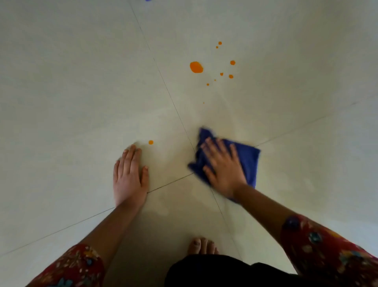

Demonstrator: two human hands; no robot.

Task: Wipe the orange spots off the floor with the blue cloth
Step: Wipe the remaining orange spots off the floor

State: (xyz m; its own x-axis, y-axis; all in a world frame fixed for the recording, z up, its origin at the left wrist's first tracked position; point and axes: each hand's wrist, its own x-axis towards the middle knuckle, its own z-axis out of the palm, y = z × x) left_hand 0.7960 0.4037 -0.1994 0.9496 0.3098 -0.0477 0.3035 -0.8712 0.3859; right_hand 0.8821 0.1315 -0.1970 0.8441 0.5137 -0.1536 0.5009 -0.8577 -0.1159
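Head view: my right hand [223,166] flat, fingers spread, pressing blue cloth [248,158] on floor [81,82]. Left hand [129,178] flat, bracing. Orange spots [196,67] ahead and single spot [151,142] unwiped; most work remains.

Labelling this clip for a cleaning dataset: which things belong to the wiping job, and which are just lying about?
Job: blue cloth, right hand pressing it, big orange spot, smaller orange spots, lone orange spot near left hand, floor.
Lying about: bare foot, blue object at top edge.
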